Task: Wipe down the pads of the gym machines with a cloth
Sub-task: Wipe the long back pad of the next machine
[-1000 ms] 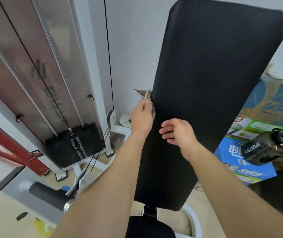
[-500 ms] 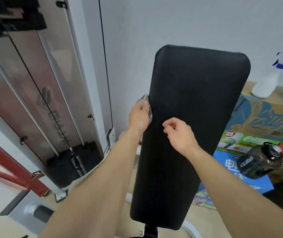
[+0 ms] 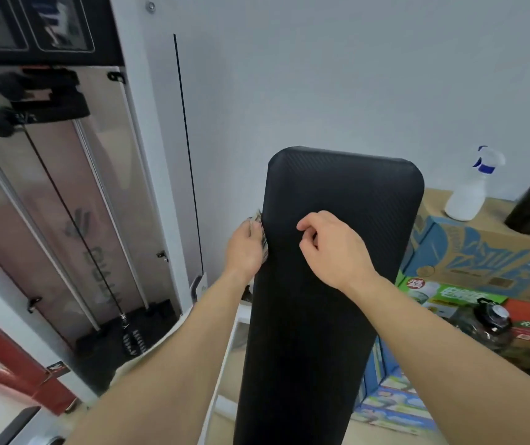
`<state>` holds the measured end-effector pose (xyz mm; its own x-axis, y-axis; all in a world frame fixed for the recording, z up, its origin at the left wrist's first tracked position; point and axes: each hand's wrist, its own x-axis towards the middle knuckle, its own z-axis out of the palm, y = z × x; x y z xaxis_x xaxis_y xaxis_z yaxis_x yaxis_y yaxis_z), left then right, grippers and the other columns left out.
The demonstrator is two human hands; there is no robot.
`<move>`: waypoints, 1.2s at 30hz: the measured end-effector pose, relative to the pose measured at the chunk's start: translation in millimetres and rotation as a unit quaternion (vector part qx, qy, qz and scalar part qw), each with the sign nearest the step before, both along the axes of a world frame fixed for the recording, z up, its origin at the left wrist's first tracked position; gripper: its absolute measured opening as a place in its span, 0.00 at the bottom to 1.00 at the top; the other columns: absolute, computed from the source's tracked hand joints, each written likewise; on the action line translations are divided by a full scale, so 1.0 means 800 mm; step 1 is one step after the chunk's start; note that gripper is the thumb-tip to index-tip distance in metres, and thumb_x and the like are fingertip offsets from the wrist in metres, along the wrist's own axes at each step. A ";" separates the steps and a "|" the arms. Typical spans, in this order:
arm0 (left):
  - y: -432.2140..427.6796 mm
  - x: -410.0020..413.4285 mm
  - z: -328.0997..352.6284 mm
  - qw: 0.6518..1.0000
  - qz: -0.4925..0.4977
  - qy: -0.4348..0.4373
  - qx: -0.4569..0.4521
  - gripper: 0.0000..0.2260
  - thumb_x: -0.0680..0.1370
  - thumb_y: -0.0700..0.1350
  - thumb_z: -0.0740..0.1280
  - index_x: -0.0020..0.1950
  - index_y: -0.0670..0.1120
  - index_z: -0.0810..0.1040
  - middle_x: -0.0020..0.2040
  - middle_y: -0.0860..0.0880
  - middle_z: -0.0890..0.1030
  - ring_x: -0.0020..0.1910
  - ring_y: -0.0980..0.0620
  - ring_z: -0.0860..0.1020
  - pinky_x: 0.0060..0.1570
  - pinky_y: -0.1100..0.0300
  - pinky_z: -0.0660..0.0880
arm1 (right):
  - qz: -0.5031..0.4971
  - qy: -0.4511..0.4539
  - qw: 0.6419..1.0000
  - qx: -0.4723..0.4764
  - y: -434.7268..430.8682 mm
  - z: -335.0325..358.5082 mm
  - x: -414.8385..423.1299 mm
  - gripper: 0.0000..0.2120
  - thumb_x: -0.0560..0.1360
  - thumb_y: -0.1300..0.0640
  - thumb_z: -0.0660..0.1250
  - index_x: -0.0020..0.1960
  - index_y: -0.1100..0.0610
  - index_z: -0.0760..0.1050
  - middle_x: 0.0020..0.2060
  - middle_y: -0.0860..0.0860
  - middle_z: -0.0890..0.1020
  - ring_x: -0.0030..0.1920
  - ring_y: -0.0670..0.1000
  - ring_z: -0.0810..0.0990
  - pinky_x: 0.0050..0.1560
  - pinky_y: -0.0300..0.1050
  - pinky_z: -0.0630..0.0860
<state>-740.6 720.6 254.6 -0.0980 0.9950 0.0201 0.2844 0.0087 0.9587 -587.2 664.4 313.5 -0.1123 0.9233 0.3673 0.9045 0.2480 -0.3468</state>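
back pad (image 3: 331, 284) upright, centre of view. r hand (image 3: 334, 248) rests on pad face, fingers curled in, nothing held. l hand (image 3: 244, 248) grips bunched cloth (image 3: 259, 226) against pad's l edge. risk: cloth wadded in fist, little contact area, so face prob. goes unwiped.

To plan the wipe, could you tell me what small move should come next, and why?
Probably slide the cloth up the left edge of the pad to its top corner: the left hand grips the cloth against that edge partway down, and the right hand rests on its face.
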 end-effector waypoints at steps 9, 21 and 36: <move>0.071 0.034 0.158 0.972 0.007 0.160 0.174 0.15 0.84 0.48 0.56 0.38 0.51 0.71 0.46 0.42 0.79 0.46 0.45 0.76 0.46 0.54 0.70 | -0.034 0.043 0.998 0.035 0.011 0.066 0.061 0.11 0.80 0.56 0.60 0.59 0.51 0.78 0.49 0.44 0.78 0.44 0.44 0.77 0.48 0.42 0.72; 0.038 0.215 0.169 0.740 -0.135 0.515 0.411 0.10 0.80 0.46 0.61 0.54 0.45 0.80 0.53 0.45 0.81 0.49 0.42 0.79 0.48 0.49 0.72 | -0.183 0.074 0.969 0.150 0.008 0.072 0.154 0.15 0.75 0.60 0.63 0.61 0.57 0.76 0.56 0.54 0.77 0.55 0.56 0.76 0.50 0.51 0.74; 0.041 0.010 0.042 0.734 -0.061 0.509 0.445 0.29 0.82 0.39 0.63 0.81 0.45 0.56 0.81 0.45 0.54 0.80 0.46 0.52 0.78 0.46 0.54 | -0.069 -0.173 0.970 0.157 0.012 0.022 0.059 0.31 0.74 0.53 0.62 0.77 0.57 0.67 0.73 0.54 0.72 0.72 0.57 0.69 0.69 0.56 0.66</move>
